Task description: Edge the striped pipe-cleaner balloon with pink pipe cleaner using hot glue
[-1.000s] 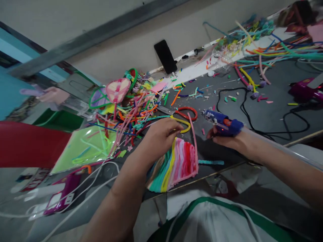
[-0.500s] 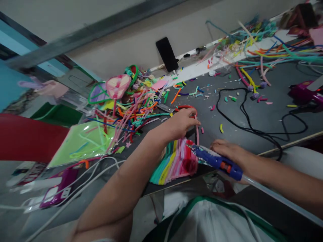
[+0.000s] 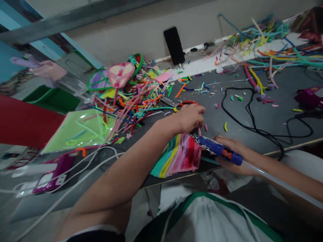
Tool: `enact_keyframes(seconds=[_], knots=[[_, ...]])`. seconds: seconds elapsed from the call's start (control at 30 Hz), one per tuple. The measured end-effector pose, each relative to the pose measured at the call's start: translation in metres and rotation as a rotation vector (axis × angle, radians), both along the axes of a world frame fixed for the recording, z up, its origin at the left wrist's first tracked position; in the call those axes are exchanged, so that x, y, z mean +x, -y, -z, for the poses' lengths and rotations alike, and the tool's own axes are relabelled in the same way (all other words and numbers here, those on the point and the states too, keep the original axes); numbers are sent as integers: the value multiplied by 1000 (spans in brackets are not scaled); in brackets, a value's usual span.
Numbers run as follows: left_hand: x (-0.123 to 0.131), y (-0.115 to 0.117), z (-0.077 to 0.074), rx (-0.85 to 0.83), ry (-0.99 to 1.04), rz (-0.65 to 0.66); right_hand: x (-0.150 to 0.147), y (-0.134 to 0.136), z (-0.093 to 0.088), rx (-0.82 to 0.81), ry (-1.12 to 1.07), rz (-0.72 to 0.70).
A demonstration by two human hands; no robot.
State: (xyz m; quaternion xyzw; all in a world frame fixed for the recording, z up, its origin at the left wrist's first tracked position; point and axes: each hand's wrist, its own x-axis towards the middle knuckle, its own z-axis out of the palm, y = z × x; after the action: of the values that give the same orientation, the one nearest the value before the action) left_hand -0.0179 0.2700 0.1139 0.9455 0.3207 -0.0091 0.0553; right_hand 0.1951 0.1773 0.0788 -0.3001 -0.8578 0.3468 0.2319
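My left hand [image 3: 190,117] is closed in a pinch on a short pink pipe cleaner [image 3: 199,130], mostly hidden by the fingers. Below it lies a panel of pipe cleaners [image 3: 176,158], in teal, yellow, pink and red rows, near the table's front edge. My right hand [image 3: 228,151] grips a blue hot glue gun [image 3: 219,150] with a clear glue stick in its back. The nozzle points at the panel's upper right corner, by my left fingers; whether it touches cannot be told. Just behind my left hand are scissors [image 3: 188,102] with red handles.
A tangled heap of pipe cleaners [image 3: 136,97] and heart-shaped pieces [image 3: 121,74] fills the left of the table. A black phone [image 3: 174,46] leans on the wall. A black cord [image 3: 248,116] loops at the right. A green sheet in plastic [image 3: 80,127] lies at left.
The view has shifted a little. My left fingers have curled lower over the pink pipe cleaner, closer to the panel. The glue gun's nozzle stays at the panel's upper right corner.
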Motion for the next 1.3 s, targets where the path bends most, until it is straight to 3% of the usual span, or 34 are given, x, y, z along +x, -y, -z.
enact_keyframes(seconds=[0.43,0.6,0.73,0.8,0.87,0.97,1.07,1.17,1.3], knots=[[-8,29,-33,7,-16,-35,-2,0,-1,31,63,14],[-11,38,-26,-54,55,-28,-5,1,-9,52,138,15],[-26,31,-17,-248,176,-35,0,3,-10,-49,79,36],[-42,33,-21,-342,242,-20,6,2,-12,-185,-35,145],[-60,43,-32,-280,328,-116,13,-3,-17,-258,-172,350],[-79,66,-53,-165,470,-252,18,-13,-27,-169,-194,628],[-80,83,-64,-23,659,-410,17,-20,-31,-52,-82,790],[-64,91,-62,14,620,-399,18,-25,-25,10,62,742],[-35,112,-44,-25,441,-276,25,-34,-15,193,355,617]])
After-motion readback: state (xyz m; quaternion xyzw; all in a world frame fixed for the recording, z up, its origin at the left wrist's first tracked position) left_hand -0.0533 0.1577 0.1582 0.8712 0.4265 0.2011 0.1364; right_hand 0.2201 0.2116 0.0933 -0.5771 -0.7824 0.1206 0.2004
